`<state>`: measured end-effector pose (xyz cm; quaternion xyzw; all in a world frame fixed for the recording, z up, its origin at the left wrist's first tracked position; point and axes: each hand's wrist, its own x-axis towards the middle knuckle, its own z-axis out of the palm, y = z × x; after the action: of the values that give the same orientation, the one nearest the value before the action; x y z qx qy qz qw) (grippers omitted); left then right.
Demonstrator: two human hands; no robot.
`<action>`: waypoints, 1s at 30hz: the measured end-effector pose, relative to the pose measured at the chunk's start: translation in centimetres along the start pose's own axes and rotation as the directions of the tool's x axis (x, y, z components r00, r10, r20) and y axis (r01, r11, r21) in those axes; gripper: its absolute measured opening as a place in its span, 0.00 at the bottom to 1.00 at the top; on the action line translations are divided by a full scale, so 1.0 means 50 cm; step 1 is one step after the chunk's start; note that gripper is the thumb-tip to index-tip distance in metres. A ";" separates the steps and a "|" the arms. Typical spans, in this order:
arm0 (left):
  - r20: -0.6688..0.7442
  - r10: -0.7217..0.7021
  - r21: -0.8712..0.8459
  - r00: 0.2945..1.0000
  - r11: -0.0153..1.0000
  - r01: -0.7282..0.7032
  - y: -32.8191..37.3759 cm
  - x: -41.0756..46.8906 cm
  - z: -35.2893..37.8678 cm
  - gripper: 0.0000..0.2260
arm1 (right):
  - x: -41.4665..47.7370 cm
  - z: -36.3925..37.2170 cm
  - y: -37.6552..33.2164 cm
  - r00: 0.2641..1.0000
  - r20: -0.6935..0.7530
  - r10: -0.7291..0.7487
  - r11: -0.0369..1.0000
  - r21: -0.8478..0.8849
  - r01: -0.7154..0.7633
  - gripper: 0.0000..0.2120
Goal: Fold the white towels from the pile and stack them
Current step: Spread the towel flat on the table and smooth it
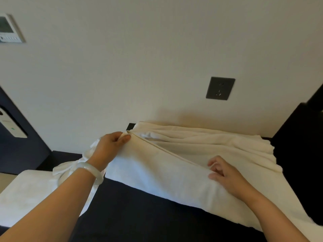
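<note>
Head view has the white towel (157, 173) lying across the dark surface (131, 215), its doubled hem running between the two hands. The left hand (110, 149) pinches the far corner with thumb and curled fingers, and the right hand (227, 175) nips the hem's near end. A clean fold probably needs the hem taut, both layers aligned under the fingertips, and both ends carried over evenly.

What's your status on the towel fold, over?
Left hand pinches towel hem at far corner; right hand pinches same hem nearer. Towel doubled over on dark surface. Loose pile behind, touching it; nothing blocking.
</note>
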<state>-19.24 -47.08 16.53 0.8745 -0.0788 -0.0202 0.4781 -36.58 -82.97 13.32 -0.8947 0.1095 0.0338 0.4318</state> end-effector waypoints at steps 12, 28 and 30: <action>-0.007 -0.293 0.279 0.956 0.917 0.283 -0.117 0.012 0.104 0.17 | 0.181 0.059 0.065 0.994 -0.085 -0.062 0.903 -0.429 0.020 0.07; 0.171 -0.442 0.296 0.880 0.875 0.382 -0.191 -0.289 -0.014 0.15 | -0.020 0.035 0.030 0.823 0.566 0.055 0.863 -0.442 0.247 0.11; 0.189 -0.434 0.288 0.881 0.882 0.373 -0.174 -0.284 -0.018 0.13 | -0.032 0.022 0.014 0.805 0.590 0.065 0.868 -0.432 0.246 0.10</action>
<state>-32.12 -39.50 9.15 0.9139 0.0453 -0.2191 0.3388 -38.27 -82.27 12.34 -0.9233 -0.0855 0.3132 0.2050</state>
